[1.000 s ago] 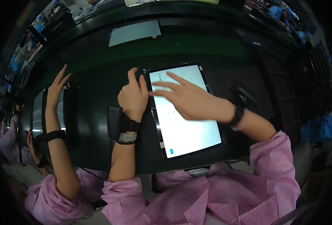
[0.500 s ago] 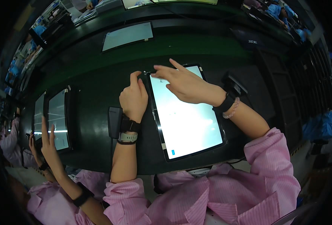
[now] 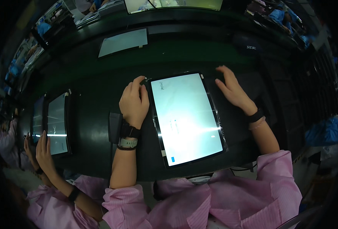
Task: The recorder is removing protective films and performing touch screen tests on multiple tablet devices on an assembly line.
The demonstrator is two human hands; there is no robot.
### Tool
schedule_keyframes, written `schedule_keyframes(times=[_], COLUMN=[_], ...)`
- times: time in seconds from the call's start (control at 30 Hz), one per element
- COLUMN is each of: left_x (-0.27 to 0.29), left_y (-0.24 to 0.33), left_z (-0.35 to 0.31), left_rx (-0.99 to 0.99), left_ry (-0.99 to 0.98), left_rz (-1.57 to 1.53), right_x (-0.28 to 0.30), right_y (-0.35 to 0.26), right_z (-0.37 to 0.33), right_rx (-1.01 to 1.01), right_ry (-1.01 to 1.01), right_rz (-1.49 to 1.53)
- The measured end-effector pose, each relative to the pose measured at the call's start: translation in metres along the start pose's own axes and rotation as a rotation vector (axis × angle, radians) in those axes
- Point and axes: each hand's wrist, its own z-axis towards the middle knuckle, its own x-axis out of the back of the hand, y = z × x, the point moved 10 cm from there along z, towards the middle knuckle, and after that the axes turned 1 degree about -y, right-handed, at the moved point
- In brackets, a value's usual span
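Note:
A tablet (image 3: 188,126) with a lit white screen lies face up in front of me, tilted slightly anticlockwise. Thin clear film sticks out past its edges, with small pale tabs at some corners. Beside its upper left corner, my left hand (image 3: 133,103) rests with fingers loosely bent, thumb and index tips apart, nothing visible in them. Whether its fingertips touch the corner is hard to tell. My right hand (image 3: 233,91) hovers off the tablet's upper right side, empty, thumb and fingers apart. A black band with a black box-like piece (image 3: 115,128) is by my left wrist.
Another lit panel (image 3: 124,42) lies farther back on the dark table (image 3: 94,114). At left, a co-worker's hands (image 3: 45,154) are at two more tablets (image 3: 58,122). Dark racks (image 3: 310,87) stand at right, a monitor (image 3: 174,4) at the far edge.
My right hand has moved off the screen to the right, uncovering its upper part. My left hand stays near the upper left corner, its index finger less raised. The co-worker's hand has lowered.

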Motion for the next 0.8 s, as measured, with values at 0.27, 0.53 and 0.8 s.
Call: schedule_keyframes(times=[0.27, 0.53, 0.8], left_x=[0.005, -0.002, -0.005], left_y=[0.019, 0.020, 0.013], left_z=[-0.002, -0.002, -0.003], left_rx=[-0.176, -0.166, -0.127], left_ry=[0.034, -0.013, -0.032], left_rz=[0.005, -0.056, 0.011], right_x=[-0.002, -0.021, -0.021], right_y=[-0.057, -0.053, -0.101], right_z=[0.005, -0.004, -0.065], right_rx=[0.247, 0.237, 0.246], right_ry=[0.004, -0.242, -0.582], right_rz=[-0.060, -0.104, -0.033])
